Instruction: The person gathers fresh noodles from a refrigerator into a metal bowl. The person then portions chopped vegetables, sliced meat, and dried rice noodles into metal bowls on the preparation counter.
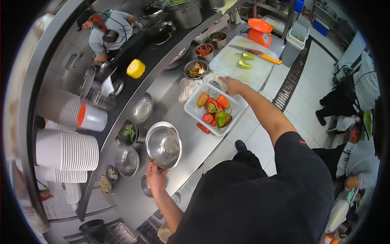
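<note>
Head view | gripped by left hand (156,179): bowl (163,145), at 6-o'clock rim | at 1-o'clock corner of basket (191,109): right hand (232,86), cannot tell whether grasping basket or cloth (213,77) | basket from bowl: toward 2 o'clock, long axis 10-to-4, nearer right hand

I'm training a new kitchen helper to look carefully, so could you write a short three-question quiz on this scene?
1. Which of the wearer's hands grips the rim of a metal bowl?
2. True or false: the knife on the cutting board has a blue handle.
3. Fill in the gap: the white basket contains several ____.

Key:
1. The left hand.
2. False; the handle is orange.
3. Peppers.
</note>
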Tool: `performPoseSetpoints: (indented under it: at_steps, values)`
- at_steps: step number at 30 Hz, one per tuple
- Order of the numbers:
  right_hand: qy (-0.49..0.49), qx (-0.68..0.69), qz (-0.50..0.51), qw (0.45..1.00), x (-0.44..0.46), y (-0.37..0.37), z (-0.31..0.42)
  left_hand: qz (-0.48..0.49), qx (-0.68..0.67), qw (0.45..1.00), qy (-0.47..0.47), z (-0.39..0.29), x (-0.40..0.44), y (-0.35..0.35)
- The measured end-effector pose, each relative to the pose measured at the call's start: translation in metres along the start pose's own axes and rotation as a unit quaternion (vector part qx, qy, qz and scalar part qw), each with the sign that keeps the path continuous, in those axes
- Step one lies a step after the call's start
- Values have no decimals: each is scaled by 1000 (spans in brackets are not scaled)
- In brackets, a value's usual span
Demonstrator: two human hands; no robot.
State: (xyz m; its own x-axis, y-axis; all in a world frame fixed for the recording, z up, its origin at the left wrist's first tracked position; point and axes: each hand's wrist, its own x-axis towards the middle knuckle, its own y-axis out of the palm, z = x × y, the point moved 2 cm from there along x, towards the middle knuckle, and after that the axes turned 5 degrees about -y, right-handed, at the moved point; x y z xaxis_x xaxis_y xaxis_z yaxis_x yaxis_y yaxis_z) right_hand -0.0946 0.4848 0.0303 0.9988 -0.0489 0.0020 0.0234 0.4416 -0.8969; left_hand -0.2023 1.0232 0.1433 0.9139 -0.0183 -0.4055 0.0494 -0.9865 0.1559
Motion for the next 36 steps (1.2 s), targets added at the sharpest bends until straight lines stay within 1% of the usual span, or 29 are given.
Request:
performPoseSetpoints:
  at_steps: [1, 4, 5, 7, 8, 9, 10, 11, 12, 14, 15, 17, 19, 20, 21, 23, 24, 26, 27, 29, 32, 34, 35, 36]
  values:
    - [-13, -45, 57, 997, 8, 4, -2, -5, 25, 1000, 3, 0, 4, 21]
    - [-4, -22, 122, 992, 37, 25, -19, -27, 100, 995, 16, -2, 25, 91]
    - [-5, -20, 119, 993, 38, 22, -20, -15, 117, 993, 9, -1, 37, 108]
    - [-15, -22, 110, 994, 33, -12, -12, -20, 163, 986, 26, -2, 55, 141]
    - [-11, 6, 34, 999, 28, -31, -8, -32, 185, 982, 26, -11, 58, 168]
    - [-8, 37, -40, 998, 23, -52, -3, -40, 224, 972, 62, -10, 69, 181]
    - [-41, 86, -68, 993, 20, -79, 2, -50, 257, 962, 78, -8, 81, 190]
    - [-68, 136, -98, 984, 17, -105, 6, -41, 262, 960, 86, -16, 83, 212]
    - [-121, 161, -136, 970, 15, -125, 12, -39, 280, 956, 79, -16, 93, 225]
    - [-209, 204, -221, 930, 9, -156, 21, -37, 363, 927, 88, -23, 105, 255]
    - [-191, 264, -217, 920, 9, -163, 26, -30, 405, 909, 94, -27, 111, 272]
    - [-151, 380, -209, 889, 11, -172, 43, -9, 418, 905, 85, -28, 118, 301]
    - [-161, 338, -247, 894, 20, -154, 48, 11, 421, 903, 89, -27, 122, 329]
    - [-145, 308, -253, 905, 25, -137, 50, 37, 391, 916, 77, -30, 114, 346]
    - [-145, 318, -228, 909, 30, -123, 54, 61, 386, 917, 80, -27, 115, 355]
    - [-158, 307, -227, 911, 29, -103, 63, 108, 376, 916, 86, -21, 122, 366]
    - [-178, 311, -211, 910, 26, -93, 65, 124, 344, 929, 59, -20, 125, 369]
    - [-220, 317, -177, 906, 20, -81, 68, 120, 316, 939, 59, -23, 128, 369]
    - [-256, 316, -137, 903, 17, -80, 66, 120, 302, 944, 57, -25, 130, 370]
    - [-280, 339, -106, 892, 10, -76, 59, 128, 307, 941, 56, -24, 136, 366]
    - [-342, 246, -30, 906, 12, -72, 36, 118, 337, 933, 50, -20, 145, 363]
    - [-368, 91, 40, 925, 14, -75, 20, 101, 375, 920, 56, -15, 149, 365]
    - [-377, 13, 76, 923, 13, -79, 17, 90, 398, 911, 63, -10, 152, 368]
    - [-361, -33, 79, 929, 16, -83, 16, 77, 420, 901, 71, -7, 156, 371]
